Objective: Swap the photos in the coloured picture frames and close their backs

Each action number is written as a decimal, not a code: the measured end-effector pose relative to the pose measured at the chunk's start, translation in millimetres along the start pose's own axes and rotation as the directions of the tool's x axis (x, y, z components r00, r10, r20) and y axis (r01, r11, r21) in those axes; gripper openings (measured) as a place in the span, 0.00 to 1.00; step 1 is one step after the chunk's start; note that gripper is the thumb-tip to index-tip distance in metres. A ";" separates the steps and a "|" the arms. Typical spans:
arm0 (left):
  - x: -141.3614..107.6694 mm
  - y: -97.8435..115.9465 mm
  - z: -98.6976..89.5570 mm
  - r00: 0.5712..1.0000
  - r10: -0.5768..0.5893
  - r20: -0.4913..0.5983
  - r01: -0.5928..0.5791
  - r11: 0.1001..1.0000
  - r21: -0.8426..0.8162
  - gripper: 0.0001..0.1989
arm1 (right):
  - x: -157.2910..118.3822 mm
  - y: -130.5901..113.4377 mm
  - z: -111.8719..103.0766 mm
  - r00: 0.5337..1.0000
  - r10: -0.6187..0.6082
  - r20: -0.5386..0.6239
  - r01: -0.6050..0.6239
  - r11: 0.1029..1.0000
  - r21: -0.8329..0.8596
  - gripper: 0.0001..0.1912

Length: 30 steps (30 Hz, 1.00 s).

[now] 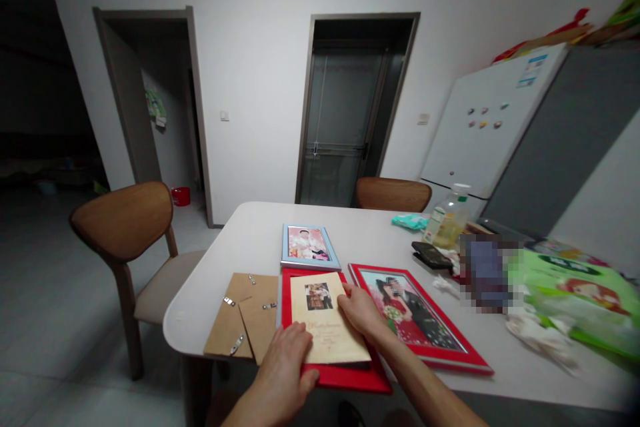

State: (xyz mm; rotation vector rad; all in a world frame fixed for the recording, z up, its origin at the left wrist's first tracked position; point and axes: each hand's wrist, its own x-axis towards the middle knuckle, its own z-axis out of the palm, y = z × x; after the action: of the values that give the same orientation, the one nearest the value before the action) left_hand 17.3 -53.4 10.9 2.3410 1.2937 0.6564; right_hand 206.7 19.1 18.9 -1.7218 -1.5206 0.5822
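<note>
A cream printed sheet (325, 330) with a small photo near its top lies over a red frame (350, 377) at the table's front edge. My left hand (287, 363) rests at the lower left of the sheet and frame, its fingers on the sheet's edge and its thumb over the red border. My right hand (361, 310) has its fingers pressed together at the sheet's right edge. To the right lies a red-framed picture (420, 320); a blue-framed picture (309, 245) lies behind. Brown backing boards (235, 313) with metal clips overlap on the left.
On the table's (200, 293) right side are a bottle (447, 219), a black wallet-like object (431, 257), crumpled tissue (540, 340) and a green package (585, 290). Wooden chairs stand left (125, 220) and behind (393, 194).
</note>
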 end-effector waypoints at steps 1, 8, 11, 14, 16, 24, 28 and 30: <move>0.5 1.9 -2.1 1.000 -0.002 0.015 0.002 1.000 0.004 0.21 | 1.0 0.7 -0.9 0.999 -0.030 0.022 0.032 0.995 -0.099 0.17; 1.5 7.6 -3.5 0.999 -0.013 0.044 0.013 1.000 0.005 0.20 | -1.6 10.1 0.5 0.997 -0.067 0.035 0.076 0.862 -0.501 0.14; -5.5 -2.7 -5.8 1.000 -0.006 -0.008 0.006 0.999 -0.036 0.22 | -5.3 9.2 0.7 0.998 -0.061 0.020 0.062 0.829 -0.556 0.15; -18.3 -23.5 -19.6 0.999 -0.043 -0.032 0.041 0.998 -0.042 0.25 | -10.8 -1.0 0.8 0.992 -0.122 0.019 0.115 0.861 -0.495 0.17; -27.8 -42.5 -32.6 0.993 -0.122 -0.007 0.122 0.993 0.006 0.29 | -17.9 -14.6 5.7 0.975 -0.220 0.044 0.219 0.897 -0.384 0.18; -43.9 -109.7 -46.5 0.942 -0.248 -0.224 0.299 0.925 0.235 0.26 | -65.8 -79.7 74.0 0.845 -0.416 0.337 0.506 0.825 -0.252 0.24; -41.8 -115.0 -45.7 0.937 -0.225 -0.269 0.281 0.940 0.193 0.25 | -71.0 -86.0 93.2 0.841 -0.392 0.374 0.503 0.821 -0.269 0.24; -40.0 -110.3 -49.4 0.934 -0.206 -0.292 0.258 0.954 0.154 0.23 | -68.8 -85.2 90.9 0.850 -0.405 0.337 0.478 0.862 -0.169 0.26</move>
State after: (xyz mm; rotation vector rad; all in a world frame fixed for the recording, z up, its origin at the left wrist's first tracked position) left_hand -104.4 -27.3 -16.5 2.2459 1.7982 0.8322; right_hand 71.5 -25.5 19.7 -1.4164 -2.2052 0.4234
